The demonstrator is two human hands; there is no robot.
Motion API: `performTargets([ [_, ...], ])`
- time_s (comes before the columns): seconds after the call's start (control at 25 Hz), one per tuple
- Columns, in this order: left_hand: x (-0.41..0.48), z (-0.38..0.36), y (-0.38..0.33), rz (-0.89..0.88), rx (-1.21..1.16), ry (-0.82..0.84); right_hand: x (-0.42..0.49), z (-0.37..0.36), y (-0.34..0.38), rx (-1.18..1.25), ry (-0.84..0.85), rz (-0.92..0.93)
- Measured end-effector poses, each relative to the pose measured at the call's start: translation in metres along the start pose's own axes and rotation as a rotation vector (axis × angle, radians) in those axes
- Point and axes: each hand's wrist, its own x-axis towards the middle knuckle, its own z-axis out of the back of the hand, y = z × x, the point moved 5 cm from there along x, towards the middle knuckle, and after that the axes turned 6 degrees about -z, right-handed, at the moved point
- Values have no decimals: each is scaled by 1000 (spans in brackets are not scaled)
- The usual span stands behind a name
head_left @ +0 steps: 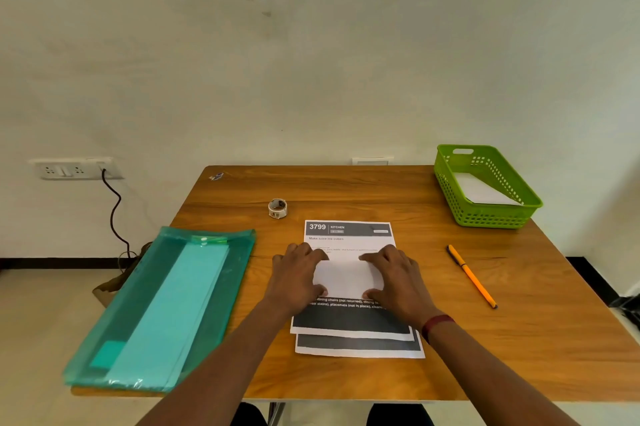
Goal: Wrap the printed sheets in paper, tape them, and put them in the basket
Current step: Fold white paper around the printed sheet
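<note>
Two printed sheets point(348, 230) lie stacked and slightly offset on the wooden table point(346, 186), with dark bands at top and bottom. On top of them sits a white folded paper point(346, 276). My left hand point(298, 273) grips its left edge and my right hand point(393, 273) grips its right edge, fingers over the top and thumbs at the lower corners. A small roll of tape point(277, 208) stands just beyond the sheets. The green basket point(485, 217) is at the far right corner and holds a white paper packet point(485, 190).
A teal plastic folder point(162, 308) with paper inside lies at the left, overhanging the table edge. An orange pen point(471, 275) lies to the right of the sheets. A small wrapper point(216, 176) sits at the far left corner. A wall socket point(74, 169) with a black cable is at the left.
</note>
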Motion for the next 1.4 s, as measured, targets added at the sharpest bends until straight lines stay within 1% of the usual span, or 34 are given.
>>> performTargets([
  [0.12,-8,12,4,-18,-15,-115,-11,11,-8,112,-205,13],
  [0.16,-10,15,4,-27,-17,-146,-13,14,-9,116,-252,15],
  [0.24,-14,18,4,-37,-24,-195,-16,18,-7,107,-283,24],
  [0.32,-19,16,2,-36,-35,-213,-19,19,-2,103,-253,42],
  [0.48,-29,-4,1,-56,-104,-168,-28,7,2,102,-132,59],
  [0.56,-34,-18,-1,-91,-169,-109,-34,-2,-1,93,-69,25],
  [0.64,-40,-31,-3,-100,-225,-5,-41,-17,-3,43,32,29],
  [0.72,-44,-42,-4,-92,-182,96,-47,-32,-3,-26,141,56],
  [0.8,-48,-54,-7,-121,-40,190,-52,-40,-3,-118,192,84],
  [0.84,-50,-58,-8,-134,22,206,-53,-41,-3,-143,201,84],
  [0.96,-50,-58,-13,-107,71,171,-51,-37,0,-147,205,41],
  [1.08,-43,-51,-23,-88,100,97,-44,-35,13,-131,138,28],
  [1.16,-37,-51,-31,-96,91,83,-36,-37,26,-87,123,36],
  [1.28,-35,-63,-32,-96,85,111,-31,-52,34,-70,174,30],
  [1.4,-36,-70,-27,-87,90,133,-32,-64,31,-134,216,3],
])
